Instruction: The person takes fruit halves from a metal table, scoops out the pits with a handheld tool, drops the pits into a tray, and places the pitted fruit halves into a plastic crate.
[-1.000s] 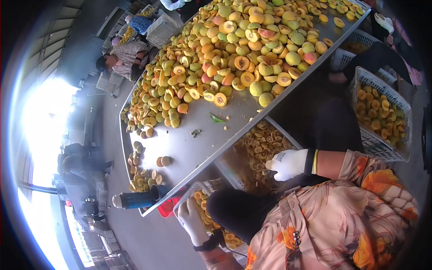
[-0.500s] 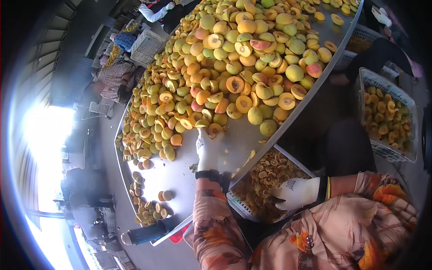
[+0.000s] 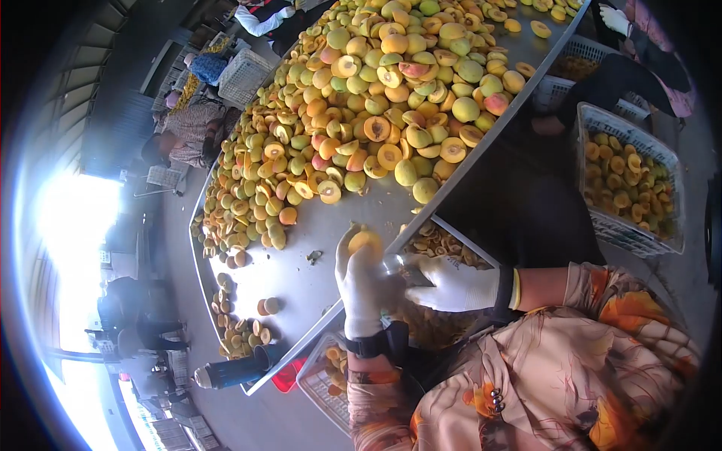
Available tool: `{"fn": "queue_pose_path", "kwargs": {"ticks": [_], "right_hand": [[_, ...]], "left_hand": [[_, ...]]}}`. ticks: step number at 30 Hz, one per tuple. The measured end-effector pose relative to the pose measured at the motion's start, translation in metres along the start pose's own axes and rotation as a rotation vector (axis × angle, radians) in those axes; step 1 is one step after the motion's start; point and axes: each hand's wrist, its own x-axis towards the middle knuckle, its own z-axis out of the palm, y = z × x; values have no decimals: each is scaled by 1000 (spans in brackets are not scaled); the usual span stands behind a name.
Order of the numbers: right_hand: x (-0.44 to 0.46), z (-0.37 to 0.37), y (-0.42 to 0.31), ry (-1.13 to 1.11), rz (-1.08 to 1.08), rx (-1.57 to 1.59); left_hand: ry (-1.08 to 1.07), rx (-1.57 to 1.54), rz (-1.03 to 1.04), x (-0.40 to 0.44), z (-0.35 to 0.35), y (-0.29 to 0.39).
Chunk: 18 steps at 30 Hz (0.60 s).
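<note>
One fruit (image 3: 365, 242) sits gripped between thumb and fingers of the left hand (image 3: 361, 292), over the bench (image 3: 304, 279), near its edge. It looks round; blur hides any long axis. The right hand (image 3: 457, 286) is curled around a mostly hidden tool (image 3: 392, 263), its shiny end toward the left hand. The bench's edge slants up rightward; bare metal lies between it and the pile (image 3: 338, 128). Below the right hand stands a crate (image 3: 468, 240).

The table (image 3: 316, 227) is smooth, glossy metal, the crate (image 3: 628, 236) matt plastic.
</note>
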Motion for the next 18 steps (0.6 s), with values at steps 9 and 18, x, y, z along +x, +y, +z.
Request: {"fn": "queue_pose_path", "kwargs": {"ticks": [9, 18], "right_hand": [[-33, 18, -60, -38, -116, -140], [-56, 31, -77, -8, -248, -293]], "left_hand": [[144, -383, -5, -99, -1, 35], [265, -315, 118, -135, 6, 68]]}}
